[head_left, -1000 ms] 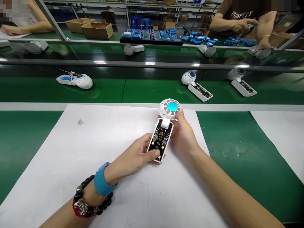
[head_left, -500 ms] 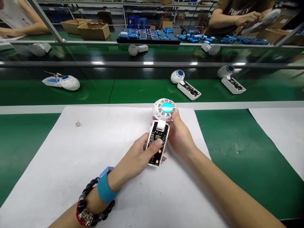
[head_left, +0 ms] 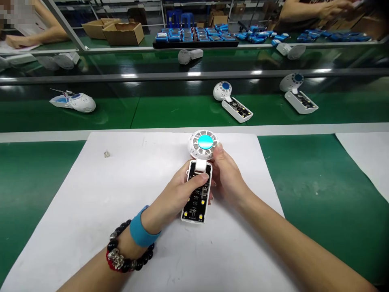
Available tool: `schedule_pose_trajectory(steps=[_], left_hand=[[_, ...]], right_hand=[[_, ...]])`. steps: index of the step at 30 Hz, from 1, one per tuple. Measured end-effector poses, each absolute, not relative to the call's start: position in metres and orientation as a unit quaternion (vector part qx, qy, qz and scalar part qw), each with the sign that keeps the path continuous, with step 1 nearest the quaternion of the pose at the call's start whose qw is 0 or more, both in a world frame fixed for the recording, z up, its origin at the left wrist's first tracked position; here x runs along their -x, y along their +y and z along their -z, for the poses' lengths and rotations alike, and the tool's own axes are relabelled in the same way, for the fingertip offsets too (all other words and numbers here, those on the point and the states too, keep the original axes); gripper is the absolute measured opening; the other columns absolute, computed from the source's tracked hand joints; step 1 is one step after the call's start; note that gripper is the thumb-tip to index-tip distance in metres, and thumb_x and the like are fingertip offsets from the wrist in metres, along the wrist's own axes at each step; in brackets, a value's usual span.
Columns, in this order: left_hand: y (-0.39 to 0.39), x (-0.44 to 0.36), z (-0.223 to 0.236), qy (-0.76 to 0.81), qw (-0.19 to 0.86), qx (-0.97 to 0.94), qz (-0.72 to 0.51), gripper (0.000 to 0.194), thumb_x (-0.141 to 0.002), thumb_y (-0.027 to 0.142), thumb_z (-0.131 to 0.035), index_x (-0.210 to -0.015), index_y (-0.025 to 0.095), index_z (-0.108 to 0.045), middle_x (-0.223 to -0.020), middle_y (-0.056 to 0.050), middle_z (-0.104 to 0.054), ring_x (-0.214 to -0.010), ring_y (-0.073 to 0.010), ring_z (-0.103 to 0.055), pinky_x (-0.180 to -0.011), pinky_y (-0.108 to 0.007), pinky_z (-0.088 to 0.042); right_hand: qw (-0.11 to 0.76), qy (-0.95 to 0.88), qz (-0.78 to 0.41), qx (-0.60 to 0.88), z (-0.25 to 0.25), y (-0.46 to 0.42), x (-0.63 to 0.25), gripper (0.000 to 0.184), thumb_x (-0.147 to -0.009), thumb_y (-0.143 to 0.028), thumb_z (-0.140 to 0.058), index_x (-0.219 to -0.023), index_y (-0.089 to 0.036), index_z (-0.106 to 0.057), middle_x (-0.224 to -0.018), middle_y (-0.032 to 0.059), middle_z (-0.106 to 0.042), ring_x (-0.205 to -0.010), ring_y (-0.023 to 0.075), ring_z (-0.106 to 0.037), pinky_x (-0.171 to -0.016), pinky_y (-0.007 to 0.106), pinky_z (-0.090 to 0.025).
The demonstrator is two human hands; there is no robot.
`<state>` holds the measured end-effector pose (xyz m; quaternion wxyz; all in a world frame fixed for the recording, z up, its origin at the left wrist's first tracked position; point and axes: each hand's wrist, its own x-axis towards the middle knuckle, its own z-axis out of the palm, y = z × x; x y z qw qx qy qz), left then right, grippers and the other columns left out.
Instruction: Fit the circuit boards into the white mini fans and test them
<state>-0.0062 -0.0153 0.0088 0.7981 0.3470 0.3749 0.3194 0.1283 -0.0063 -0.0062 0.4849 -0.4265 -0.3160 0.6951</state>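
Between my hands is a white handheld fan [head_left: 201, 148] with a round vented head and a shiny blue centre disc. Its handle lies open, showing a black circuit board [head_left: 196, 207] with small yellow squares. My left hand [head_left: 179, 190] is closed round the handle, thumb pressed on the upper part of the board. My right hand [head_left: 229, 174] grips the fan near the joint, its thumb at the right rim of the head. Some fingers of both hands are hidden behind the fan. A small heap of tiny clear or metallic pieces [head_left: 106, 154] lies on the white paper [head_left: 136, 182].
Other fans lie on the green surface beyond: one at left [head_left: 74, 101], one near the middle [head_left: 234, 105], one at right [head_left: 299, 97]. Farther back are a tray of blue-wrapped cells [head_left: 194, 36], cardboard boxes [head_left: 123, 34] and two co-workers' arms.
The fan has come slightly lower and left, its handle now more upright towards me. My left thumb sits nearer the top of the board. The whole view has shifted a little.
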Motion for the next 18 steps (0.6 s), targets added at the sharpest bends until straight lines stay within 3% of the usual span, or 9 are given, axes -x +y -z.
schedule_pose_trajectory(steps=[10, 15, 18], left_hand=[[-0.0118, 0.0085, -0.0101, 0.373, 0.844, -0.254, -0.291, 0.037, -0.071, 0.02, -0.078, -0.099, 0.015, -0.056, -0.08, -0.003, -0.064, -0.067, -0.015, -0.062, -0.066, -0.028, -0.051], [-0.013, 0.0053, -0.008, 0.381, 0.839, -0.262, -0.289, 0.04, -0.067, 0.023, -0.082, -0.096, 0.015, -0.056, -0.076, -0.003, -0.063, -0.066, -0.0149, -0.061, -0.066, -0.028, -0.05], [-0.0139, 0.0051, -0.0084, 0.401, 0.819, -0.27, -0.308, 0.045, -0.072, 0.036, -0.082, -0.1, 0.016, -0.054, -0.081, -0.004, -0.064, -0.063, -0.0145, -0.061, -0.062, -0.027, -0.051]], right_hand=[[0.465, -0.298, -0.689, 0.468, 0.0005, -0.0085, -0.1244, 0.06, -0.076, -0.081, -0.057, -0.092, -0.023, -0.061, -0.058, -0.0018, -0.053, -0.032, 0.0079, -0.036, -0.027, 0.023, -0.027], [0.469, -0.299, -0.685, 0.471, 0.0041, -0.0064, -0.124, 0.06, -0.078, -0.079, -0.057, -0.095, -0.022, -0.062, -0.062, 0.0003, -0.057, -0.034, 0.0078, -0.036, -0.028, 0.022, -0.025], [0.475, -0.311, -0.7, 0.434, 0.0076, -0.0032, -0.1284, 0.055, -0.083, -0.074, -0.056, -0.104, -0.023, -0.06, -0.064, -0.0017, -0.055, -0.037, 0.0081, -0.037, -0.031, 0.022, -0.029]])
